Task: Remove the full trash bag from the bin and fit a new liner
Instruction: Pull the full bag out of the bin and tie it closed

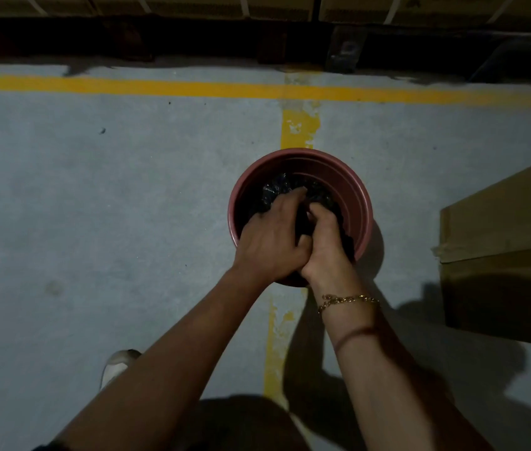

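Observation:
A round pink bin point(351, 187) stands on the grey floor just right of centre. Inside it lies a crumpled black trash bag point(272, 193), sunk below the rim. Both hands reach down into the bin and press together over the bag. My left hand point(270, 242) has its fingers curled into the black plastic. My right hand point(325, 242), with a gold bracelet on its wrist, grips the bunched plastic beside it. Most of the bag is hidden under the hands.
A cardboard box point(504, 249) stands close to the bin's right. Yellow floor lines point(192, 86) run across the far floor and under the bin. Dark pallets with strapped cartons point(277, 8) line the far side. A white shoe point(116, 366) shows at lower left.

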Tool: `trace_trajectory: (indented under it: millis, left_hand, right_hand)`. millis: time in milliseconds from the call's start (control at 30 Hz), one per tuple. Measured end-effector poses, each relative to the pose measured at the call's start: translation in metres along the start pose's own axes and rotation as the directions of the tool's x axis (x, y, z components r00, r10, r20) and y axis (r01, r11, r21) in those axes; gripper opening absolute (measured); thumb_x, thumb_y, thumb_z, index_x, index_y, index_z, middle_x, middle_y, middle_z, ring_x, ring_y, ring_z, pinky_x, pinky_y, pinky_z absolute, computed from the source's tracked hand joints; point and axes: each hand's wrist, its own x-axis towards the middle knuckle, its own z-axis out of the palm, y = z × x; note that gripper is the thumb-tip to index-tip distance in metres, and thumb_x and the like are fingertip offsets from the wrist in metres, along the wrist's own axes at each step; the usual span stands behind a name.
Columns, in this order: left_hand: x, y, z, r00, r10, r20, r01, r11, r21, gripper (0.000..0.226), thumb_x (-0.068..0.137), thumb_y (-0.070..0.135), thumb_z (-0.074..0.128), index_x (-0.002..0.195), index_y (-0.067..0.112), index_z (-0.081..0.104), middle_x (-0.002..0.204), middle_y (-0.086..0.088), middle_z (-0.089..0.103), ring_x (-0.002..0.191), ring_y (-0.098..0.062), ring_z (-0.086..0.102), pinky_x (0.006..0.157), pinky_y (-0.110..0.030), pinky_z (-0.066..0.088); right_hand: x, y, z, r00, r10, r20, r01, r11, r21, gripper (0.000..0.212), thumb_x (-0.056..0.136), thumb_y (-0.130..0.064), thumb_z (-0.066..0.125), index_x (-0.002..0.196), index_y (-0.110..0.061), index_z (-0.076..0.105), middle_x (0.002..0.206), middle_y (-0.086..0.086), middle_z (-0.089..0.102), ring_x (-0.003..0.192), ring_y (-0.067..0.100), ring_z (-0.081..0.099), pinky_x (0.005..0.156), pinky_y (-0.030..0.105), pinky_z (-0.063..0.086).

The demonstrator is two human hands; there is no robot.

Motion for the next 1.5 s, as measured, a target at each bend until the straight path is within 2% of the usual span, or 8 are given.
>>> trace_trajectory:
  millis: [233, 433, 667, 800, 967, 1167, 1300, 1500]
  left_hand:
    - [0.000, -0.010, 0.008, 0.899, -0.394, -0.189, 0.226, 0.790, -0.570, 0.038, 0.092, 0.007, 0.057, 0.129, 0.014, 0.053, 0.119, 0.000, 0.065, 0.107, -0.009, 0.065, 0.093, -0.030, 0.055]
    - [0.022, -0.022, 0.012, 0.924, -0.374, 0.084, 0.362, 0.780, -0.511, 0.041, 0.092, 0.015, 0.067, 0.132, 0.016, 0.057, 0.125, -0.003, 0.069, 0.113, -0.014, 0.066, 0.100, -0.035, 0.054]
    - [0.033, -0.022, 0.005, 0.991, -0.136, -0.009, 0.134, 0.984, -0.118, 0.046, 0.090, 0.012, 0.065, 0.136, 0.014, 0.059, 0.120, -0.009, 0.074, 0.107, -0.026, 0.072, 0.088, -0.034, 0.057]
    - [0.039, -0.027, -0.004, 0.966, -0.247, 0.072, 0.255, 0.887, -0.385, 0.059, 0.088, 0.006, 0.068, 0.142, 0.020, 0.051, 0.118, -0.003, 0.074, 0.111, -0.018, 0.070, 0.096, -0.031, 0.055]
    - [0.023, -0.032, 0.004, 0.938, -0.347, 0.002, 0.288, 0.777, -0.559, 0.059, 0.089, 0.001, 0.067, 0.140, 0.022, 0.050, 0.107, 0.010, 0.070, 0.101, 0.001, 0.067, 0.083, -0.010, 0.054]
    - [0.025, -0.037, 0.004, 0.913, -0.407, -0.024, 0.306, 0.724, -0.618, 0.023, 0.089, 0.010, 0.072, 0.110, 0.020, 0.070, 0.094, 0.004, 0.073, 0.092, -0.010, 0.071, 0.083, -0.024, 0.056]
    - [0.045, -0.043, -0.006, 0.925, -0.379, -0.023, 0.302, 0.772, -0.559, 0.018, 0.086, 0.010, 0.074, 0.089, 0.028, 0.071, 0.084, 0.011, 0.072, 0.085, -0.011, 0.071, 0.085, -0.031, 0.057]
    - [0.072, -0.049, -0.016, 0.978, -0.192, 0.081, 0.199, 0.976, -0.088, 0.022, 0.083, 0.008, 0.065, 0.095, 0.024, 0.074, 0.100, 0.001, 0.076, 0.094, -0.022, 0.070, 0.084, -0.034, 0.055]
  right_hand:
    - [-0.002, -0.009, 0.008, 0.989, 0.145, 0.010, -0.144, 0.986, -0.085, 0.031, 0.084, -0.015, 0.072, 0.115, -0.011, 0.075, 0.111, 0.015, 0.076, 0.102, 0.034, 0.072, 0.081, 0.041, 0.059]
    - [0.007, -0.012, -0.005, 0.985, 0.170, 0.015, -0.170, 0.985, -0.025, 0.013, 0.089, -0.010, 0.058, 0.088, -0.018, 0.068, 0.107, 0.013, 0.074, 0.098, 0.032, 0.069, 0.075, 0.041, 0.053]
    - [0.018, -0.016, -0.010, 0.989, -0.044, 0.143, 0.084, 0.953, -0.290, 0.026, 0.086, -0.002, 0.056, 0.101, -0.021, 0.065, 0.107, 0.006, 0.070, 0.110, 0.029, 0.064, 0.098, 0.045, 0.050]
    - [0.014, -0.018, -0.008, 0.985, -0.092, 0.144, 0.137, 0.928, -0.345, 0.020, 0.083, -0.017, 0.070, 0.103, -0.020, 0.071, 0.104, 0.007, 0.076, 0.102, 0.028, 0.070, 0.090, 0.043, 0.056]
    - [0.018, -0.011, 0.002, 0.999, -0.018, 0.041, 0.027, 0.971, -0.239, 0.057, 0.074, -0.021, 0.077, 0.129, -0.027, 0.063, 0.122, 0.011, 0.071, 0.111, 0.035, 0.067, 0.098, 0.052, 0.053]
    - [0.016, -0.011, -0.001, 0.990, -0.111, 0.088, 0.131, 0.950, -0.284, 0.038, 0.088, -0.004, 0.067, 0.122, -0.019, 0.060, 0.118, 0.009, 0.069, 0.108, 0.026, 0.066, 0.091, 0.042, 0.056]
    - [0.009, -0.009, -0.009, 0.894, -0.407, 0.187, 0.427, 0.646, -0.633, 0.028, 0.093, -0.004, 0.065, 0.118, -0.018, 0.059, 0.100, -0.005, 0.068, 0.093, 0.012, 0.066, 0.075, 0.024, 0.053]
    - [0.010, -0.003, -0.036, 0.661, -0.583, 0.472, 0.479, -0.156, -0.864, 0.014, 0.093, -0.012, 0.063, 0.104, -0.020, 0.066, 0.109, 0.001, 0.070, 0.099, 0.022, 0.066, 0.076, 0.036, 0.054]
